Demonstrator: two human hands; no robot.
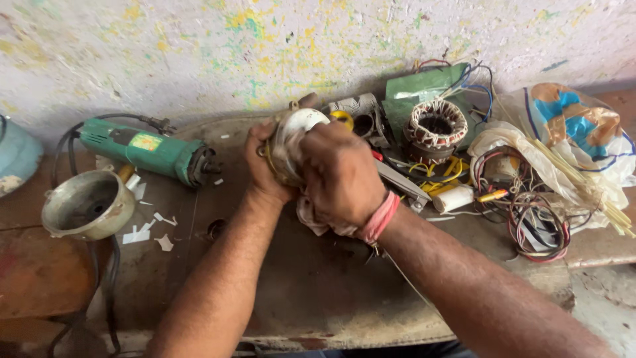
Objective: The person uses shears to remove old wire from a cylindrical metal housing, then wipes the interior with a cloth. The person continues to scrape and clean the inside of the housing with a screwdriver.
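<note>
The worn metal work surface [311, 292] took most of the view, dirty and stained, under a wall speckled with paint. On its right side lay a big crumpled plastic bag [570, 132] with a tangle of coloured wires [530, 212] in front of it. At the left lay a green angle grinder [142, 151] with its black cable, and just before it stood a round metal housing [89, 204], open upward.

In the middle, the person held a round motor part [291, 142] with a white end above the surface. The left hand [264, 169] was closed around its left side. The right hand [339, 176] was closed over a pale cloth [311, 215] and pressed it on the part.

Behind the hands sat a wound stator [436, 127] with copper coils. Near it lay a small white cylinder [454, 197].
</note>
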